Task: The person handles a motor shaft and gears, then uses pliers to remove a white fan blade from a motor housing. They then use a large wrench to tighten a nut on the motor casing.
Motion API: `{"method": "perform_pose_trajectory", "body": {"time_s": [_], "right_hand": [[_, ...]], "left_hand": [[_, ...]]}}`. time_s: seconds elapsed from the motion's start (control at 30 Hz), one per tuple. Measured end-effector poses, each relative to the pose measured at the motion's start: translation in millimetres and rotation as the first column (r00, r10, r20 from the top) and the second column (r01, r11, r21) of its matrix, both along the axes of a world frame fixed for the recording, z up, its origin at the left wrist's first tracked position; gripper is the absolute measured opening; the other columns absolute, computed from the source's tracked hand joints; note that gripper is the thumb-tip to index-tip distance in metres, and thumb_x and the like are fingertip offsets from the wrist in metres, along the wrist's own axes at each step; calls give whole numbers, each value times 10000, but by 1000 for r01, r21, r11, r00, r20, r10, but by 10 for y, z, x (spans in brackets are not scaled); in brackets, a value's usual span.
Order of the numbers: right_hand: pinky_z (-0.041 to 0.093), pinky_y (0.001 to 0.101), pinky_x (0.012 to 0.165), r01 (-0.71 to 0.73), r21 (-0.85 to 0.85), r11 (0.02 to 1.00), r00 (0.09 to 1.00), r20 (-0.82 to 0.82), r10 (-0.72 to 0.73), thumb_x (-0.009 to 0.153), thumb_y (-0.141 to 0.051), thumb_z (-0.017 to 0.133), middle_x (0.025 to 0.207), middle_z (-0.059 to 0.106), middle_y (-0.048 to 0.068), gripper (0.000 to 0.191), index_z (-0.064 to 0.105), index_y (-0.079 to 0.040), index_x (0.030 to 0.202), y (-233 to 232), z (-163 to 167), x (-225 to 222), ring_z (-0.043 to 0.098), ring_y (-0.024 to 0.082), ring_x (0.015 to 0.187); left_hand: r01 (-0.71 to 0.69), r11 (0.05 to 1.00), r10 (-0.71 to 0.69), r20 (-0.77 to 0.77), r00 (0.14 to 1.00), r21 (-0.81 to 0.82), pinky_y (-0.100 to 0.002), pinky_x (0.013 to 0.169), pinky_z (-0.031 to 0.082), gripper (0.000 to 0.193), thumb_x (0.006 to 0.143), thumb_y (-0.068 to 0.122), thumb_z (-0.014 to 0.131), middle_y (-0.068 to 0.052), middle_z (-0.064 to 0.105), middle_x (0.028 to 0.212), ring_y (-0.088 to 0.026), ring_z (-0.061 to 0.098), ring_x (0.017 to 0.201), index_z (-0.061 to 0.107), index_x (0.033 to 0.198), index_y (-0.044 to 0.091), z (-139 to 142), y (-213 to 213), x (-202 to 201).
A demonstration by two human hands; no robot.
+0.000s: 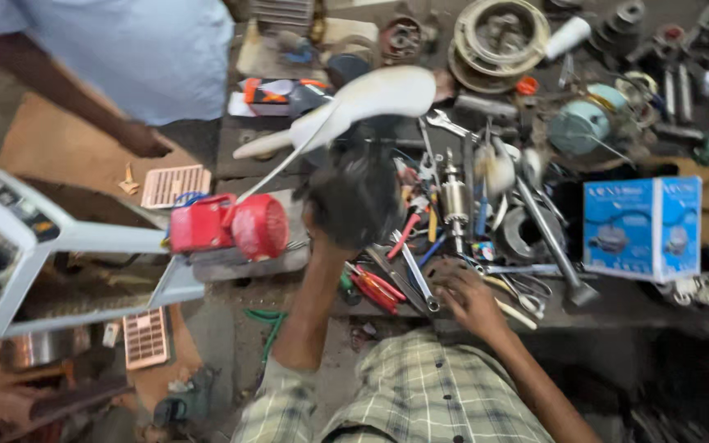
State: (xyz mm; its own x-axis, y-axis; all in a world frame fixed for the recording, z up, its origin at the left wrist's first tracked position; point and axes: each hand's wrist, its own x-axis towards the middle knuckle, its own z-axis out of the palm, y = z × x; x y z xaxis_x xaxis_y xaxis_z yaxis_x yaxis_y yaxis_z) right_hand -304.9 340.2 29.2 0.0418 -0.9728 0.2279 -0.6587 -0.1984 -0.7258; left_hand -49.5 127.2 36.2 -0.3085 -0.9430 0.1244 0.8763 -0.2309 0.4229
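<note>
My left hand is raised over the workbench and grips a dark, blurred round fan hub. A white fan blade sticks out above the hub. My right hand rests low on the bench's front edge, fingers spread over loose tools. Its fingertips are beside a steel spanner and red-handled pliers. Left of the hub lies a red motor unit on a grey slab.
The bench is crowded with tools, motor windings and a blue carton at right. Another person in a light blue shirt stands top left, hand hanging. A grey-white frame juts in at left, near small grilles.
</note>
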Motion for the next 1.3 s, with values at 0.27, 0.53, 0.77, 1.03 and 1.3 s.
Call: {"method": "perform_pose_trajectory", "body": {"time_s": [0.27, 0.53, 0.77, 1.03, 1.3], "right_hand": [[530, 345, 963, -306, 200, 931, 892, 402, 206, 973, -290, 623, 1200, 744, 95, 351, 704, -73, 1236, -342, -90, 371, 706, 221, 1100], [493, 362, 1049, -725, 169, 667, 532, 753, 388, 1028, -399, 542, 1241, 701, 101, 510, 589, -25, 1371, -335, 19, 1079, 640, 187, 1161], [501, 366, 999, -777, 242, 581, 605, 544, 582, 961, -454, 646, 1222, 706, 143, 585, 614, -18, 1349, 44, -174, 1513, 660, 235, 1124], [551, 415, 938, -516, 561, 647, 856, 320, 405, 923, -448, 737, 1073, 673, 215, 501, 690, -26, 1190, 659, -471, 1848, 655, 342, 1026], [432, 482, 1138, -564, 162, 810, 778, 432, 456, 990, -382, 682, 1545, 516, 178, 623, 482, -91, 1504, 1233, 26, 1955, 514, 378, 1410]], "left_hand": [[-203, 972, 192, 102, 976, 114, -486, 1091, 457, 742, 901, 629, 576, -107, 588, 1377, -299, 569, 1260, 530, 1411, 92, -153, 1818, 1140], [-342, 903, 307, 167, 937, 259, -508, 1123, 413, 907, 869, 754, 527, -142, 546, 1459, -335, 522, 1318, 491, 1467, 74, -371, 2927, 1416], [-228, 854, 192, 124, 973, 467, -532, 1106, 412, 888, 892, 767, 509, -144, 548, 1460, -352, 524, 1314, 498, 1470, 94, -505, 3120, 1678], [-151, 873, 74, 180, 981, 464, -486, 1175, 410, 798, 936, 677, 523, -127, 535, 1484, -314, 519, 1358, 473, 1489, 104, -826, 3164, 2197], [-202, 861, 33, 346, 938, 466, -429, 1191, 374, 805, 948, 661, 559, -90, 504, 1528, -277, 494, 1380, 465, 1514, 97, -1089, 3107, 2831]]}}
